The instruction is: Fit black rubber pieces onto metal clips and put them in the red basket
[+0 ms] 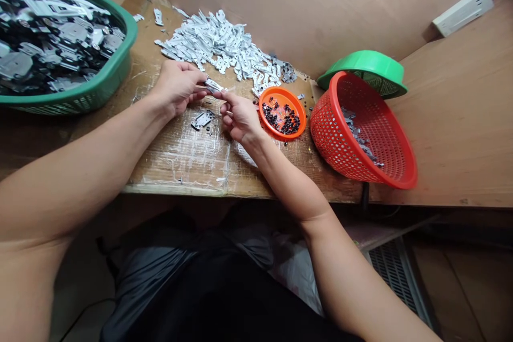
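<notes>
Left hand and right hand each pinch in their grip one small grey metal bracket above the worn wooden table; small orange plastic bowl of dark screws sits at three o'clock.

Head cam, fwd-down, close over bench

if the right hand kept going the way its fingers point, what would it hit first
The right hand points up and left at the small metal piece pinched between both hands, with the left hand right behind it. Depth is unclear, but these look touching already.
</notes>
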